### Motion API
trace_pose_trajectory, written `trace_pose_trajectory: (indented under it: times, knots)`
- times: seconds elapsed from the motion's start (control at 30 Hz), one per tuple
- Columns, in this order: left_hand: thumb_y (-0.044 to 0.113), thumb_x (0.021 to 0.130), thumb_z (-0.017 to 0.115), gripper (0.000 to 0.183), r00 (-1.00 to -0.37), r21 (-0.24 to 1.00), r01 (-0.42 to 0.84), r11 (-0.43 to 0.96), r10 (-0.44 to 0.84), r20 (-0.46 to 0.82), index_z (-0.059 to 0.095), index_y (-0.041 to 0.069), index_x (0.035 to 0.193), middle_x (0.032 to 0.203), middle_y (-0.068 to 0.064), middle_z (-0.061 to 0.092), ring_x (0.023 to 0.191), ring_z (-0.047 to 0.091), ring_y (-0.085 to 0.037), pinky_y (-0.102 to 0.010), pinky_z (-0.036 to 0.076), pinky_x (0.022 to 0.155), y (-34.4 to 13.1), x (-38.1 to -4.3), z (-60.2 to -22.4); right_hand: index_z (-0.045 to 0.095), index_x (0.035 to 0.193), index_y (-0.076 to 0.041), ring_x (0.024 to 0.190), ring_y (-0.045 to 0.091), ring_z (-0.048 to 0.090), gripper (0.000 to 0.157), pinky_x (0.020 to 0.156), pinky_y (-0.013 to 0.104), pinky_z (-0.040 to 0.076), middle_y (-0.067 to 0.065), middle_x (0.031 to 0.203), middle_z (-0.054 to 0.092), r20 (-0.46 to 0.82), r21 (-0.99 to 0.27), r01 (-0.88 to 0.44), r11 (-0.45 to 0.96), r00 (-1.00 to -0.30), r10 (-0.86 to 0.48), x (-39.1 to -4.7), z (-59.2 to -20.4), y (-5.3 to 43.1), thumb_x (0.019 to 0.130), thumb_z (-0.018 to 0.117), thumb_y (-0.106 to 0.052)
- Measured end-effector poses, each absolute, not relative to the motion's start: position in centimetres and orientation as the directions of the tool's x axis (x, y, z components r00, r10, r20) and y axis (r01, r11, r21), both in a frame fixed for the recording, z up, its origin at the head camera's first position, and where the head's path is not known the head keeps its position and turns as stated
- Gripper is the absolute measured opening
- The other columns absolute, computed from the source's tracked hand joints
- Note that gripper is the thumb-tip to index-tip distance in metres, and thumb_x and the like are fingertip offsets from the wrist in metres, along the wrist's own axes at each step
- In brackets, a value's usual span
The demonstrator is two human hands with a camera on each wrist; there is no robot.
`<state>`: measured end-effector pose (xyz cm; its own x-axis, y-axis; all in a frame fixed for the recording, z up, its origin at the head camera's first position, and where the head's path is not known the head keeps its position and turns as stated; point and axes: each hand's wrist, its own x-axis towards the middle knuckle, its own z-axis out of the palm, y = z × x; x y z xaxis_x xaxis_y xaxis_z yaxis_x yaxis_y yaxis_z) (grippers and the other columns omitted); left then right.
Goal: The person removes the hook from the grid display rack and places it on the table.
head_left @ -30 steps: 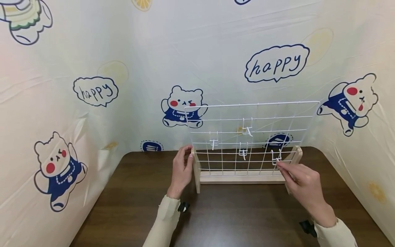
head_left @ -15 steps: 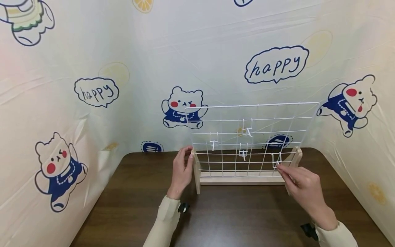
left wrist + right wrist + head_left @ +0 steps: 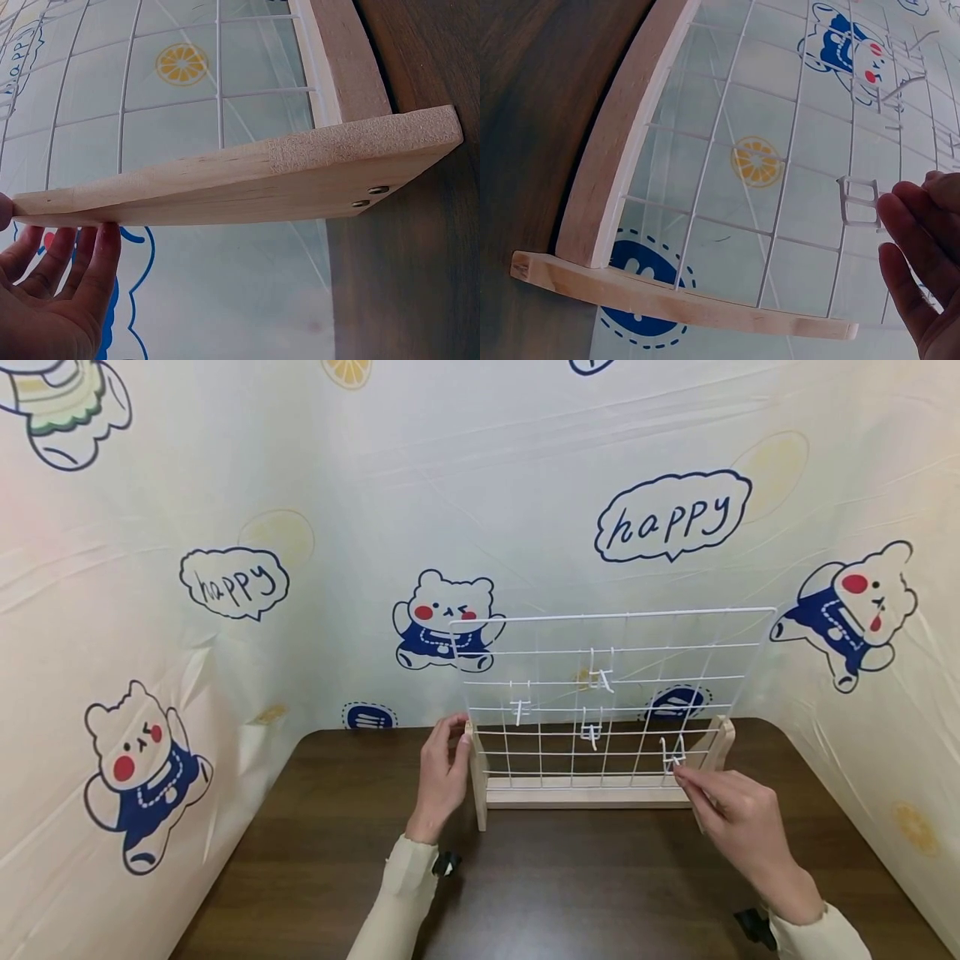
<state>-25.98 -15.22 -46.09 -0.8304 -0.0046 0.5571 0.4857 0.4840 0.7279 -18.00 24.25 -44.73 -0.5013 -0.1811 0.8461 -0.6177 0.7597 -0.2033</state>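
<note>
A white wire grid panel stands upright in a pale wooden base. My left hand grips the top of the base's left side post; in the left wrist view, several fingers lie against its outer face, with the thumb on the opposite edge. Low on the right of the panel, my right hand pinches a white wire hook. The hook's square frame shows beside the fingertips in the right wrist view; its prong is hidden by them.
Three more white hooks hang on the panel: an upper one, a left one and a middle one. The rack stands on a dark brown table. A printed cloth with bears surrounds the table's back and sides.
My right hand and the pinched hook have shifted slightly down against the panel. My left hand keeps its grip on the side post.
</note>
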Motion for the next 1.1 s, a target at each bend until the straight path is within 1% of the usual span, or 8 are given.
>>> trace_pose_trajectory:
  times: [0.13,0.4,0.5,0.67,0.83,1.1]
  knots:
    - [0.020,0.109,0.051,0.030,-0.834,0.727,0.478,0.492,-0.005,0.552,0.060,0.009,0.136,0.130,-0.011,0.066,0.116,0.067,-0.028,-0.047,0.062,0.090,-15.23,-25.90,-46.06,0.083,0.093,-0.004,0.059,0.017,0.065,0.054,0.056,0.025,0.049,0.010,0.077,0.079,0.854,-0.190,-0.623,0.759,-0.486,-0.185,-17.98,-44.81,24.27,0.107,0.052,-0.047]
    - [0.019,0.109,0.051,0.030,-0.836,0.729,0.475,0.493,-0.005,0.548,0.059,0.009,0.136,0.129,-0.011,0.067,0.116,0.068,-0.027,-0.046,0.062,0.090,-15.24,-25.97,-46.05,0.083,0.093,-0.006,0.057,0.015,0.062,0.052,0.055,0.025,0.047,0.008,0.074,0.078,0.864,-0.180,-0.629,0.756,-0.468,-0.184,-17.83,-44.90,24.29,0.107,0.052,-0.046]
    - [0.018,0.109,0.051,0.030,-0.832,0.725,0.481,0.494,-0.005,0.555,0.060,0.008,0.136,0.128,-0.012,0.067,0.116,0.068,-0.027,-0.047,0.062,0.089,-15.26,-25.98,-46.07,0.083,0.093,-0.006,0.058,0.016,0.063,0.055,0.055,0.024,0.048,0.008,0.075,0.079,0.864,-0.185,-0.625,0.758,-0.471,-0.178,-17.81,-45.08,24.35,0.107,0.051,-0.049]
    - [0.018,0.109,0.051,0.030,-0.834,0.730,0.481,0.485,-0.004,0.552,0.059,0.008,0.136,0.129,-0.012,0.066,0.115,0.068,-0.029,-0.048,0.062,0.090,-15.26,-26.01,-46.16,0.083,0.093,-0.006,0.057,0.014,0.063,0.061,0.054,0.019,0.047,0.007,0.076,0.079,0.859,-0.183,-0.621,0.762,-0.477,-0.183,-17.80,-45.54,24.51,0.106,0.048,-0.054]
    - [0.018,0.109,0.051,0.030,-0.831,0.728,0.485,0.485,-0.002,0.556,0.059,0.009,0.136,0.129,-0.012,0.067,0.115,0.068,-0.028,-0.048,0.062,0.089,-15.30,-25.99,-46.10,0.083,0.094,-0.006,0.057,0.012,0.062,0.059,0.053,0.020,0.046,0.006,0.075,0.079,0.855,-0.178,-0.630,0.756,-0.479,-0.197,-17.78,-45.69,24.61,0.106,0.048,-0.052]
    - [0.020,0.109,0.051,0.030,-0.834,0.728,0.479,0.491,-0.006,0.552,0.060,0.010,0.136,0.128,-0.011,0.067,0.115,0.068,-0.028,-0.047,0.061,0.090,-15.25,-25.91,-46.12,0.083,0.096,-0.008,0.059,0.014,0.065,0.057,0.055,0.023,0.049,0.004,0.075,0.079,0.833,-0.187,-0.612,0.768,-0.514,-0.206,-17.46,-45.75,24.68,0.108,0.047,-0.050]
